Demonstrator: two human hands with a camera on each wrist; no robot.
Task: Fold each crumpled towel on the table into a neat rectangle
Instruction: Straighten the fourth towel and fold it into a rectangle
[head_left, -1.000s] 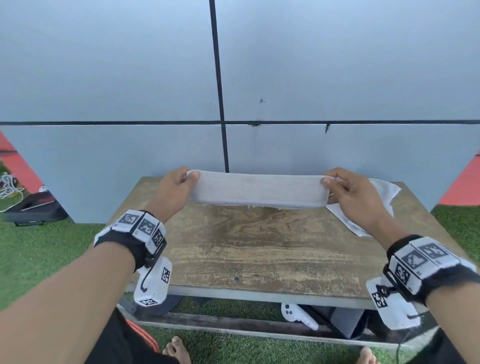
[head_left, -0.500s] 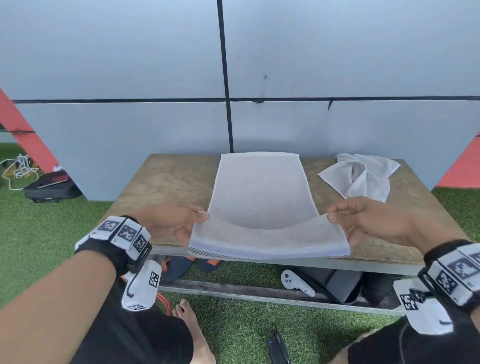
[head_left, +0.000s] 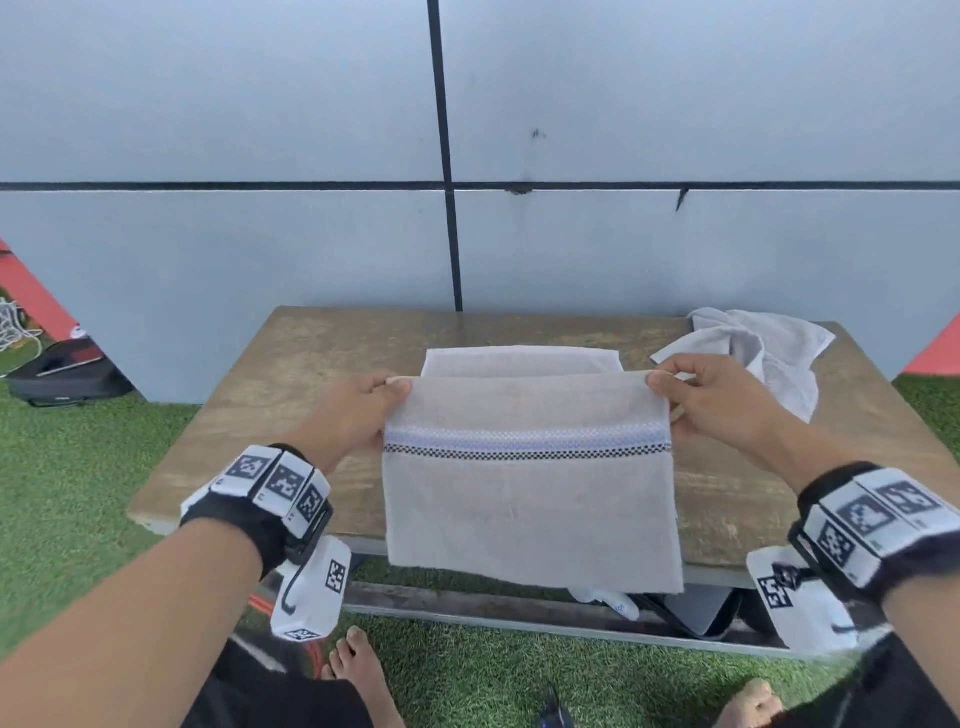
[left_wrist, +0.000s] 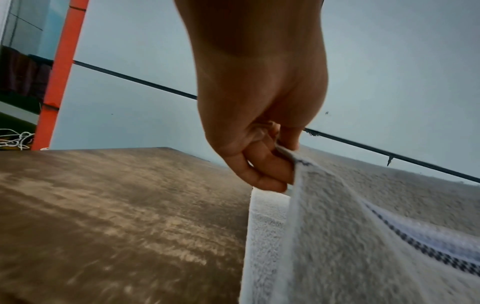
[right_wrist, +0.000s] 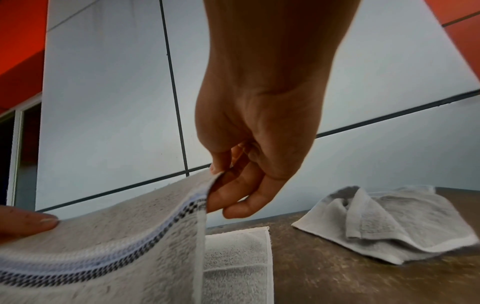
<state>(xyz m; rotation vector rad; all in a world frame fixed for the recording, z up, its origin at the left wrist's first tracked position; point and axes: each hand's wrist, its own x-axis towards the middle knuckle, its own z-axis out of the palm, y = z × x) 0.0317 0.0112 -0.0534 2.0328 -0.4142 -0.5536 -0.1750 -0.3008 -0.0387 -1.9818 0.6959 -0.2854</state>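
A beige towel (head_left: 530, 499) with a blue and black checked band lies along the middle of the wooden table (head_left: 270, 415), its near part hanging over the front edge. My left hand (head_left: 363, 410) pinches its near left corner, and my right hand (head_left: 696, 400) pinches the near right corner. Both hold that edge lifted above the table, over the towel's far part (head_left: 519, 360). In the left wrist view the left hand (left_wrist: 270, 164) grips the hem of the towel (left_wrist: 363, 236). In the right wrist view the right hand (right_wrist: 228, 185) pinches the towel (right_wrist: 116, 236). A second, crumpled white towel (head_left: 769, 353) lies at the far right corner.
A grey panelled wall (head_left: 311, 234) stands right behind the table. Green turf (head_left: 62, 493) surrounds it. A dark bag (head_left: 67, 374) lies on the ground at the left, and a white controller (head_left: 608, 603) lies among dark items under the table. My bare feet (head_left: 358, 670) are near the front edge.
The towel was first held stretched above the table, then laid out flat with its near edge at the table front. That near edge has since been lifted and carried away from me over the towel.
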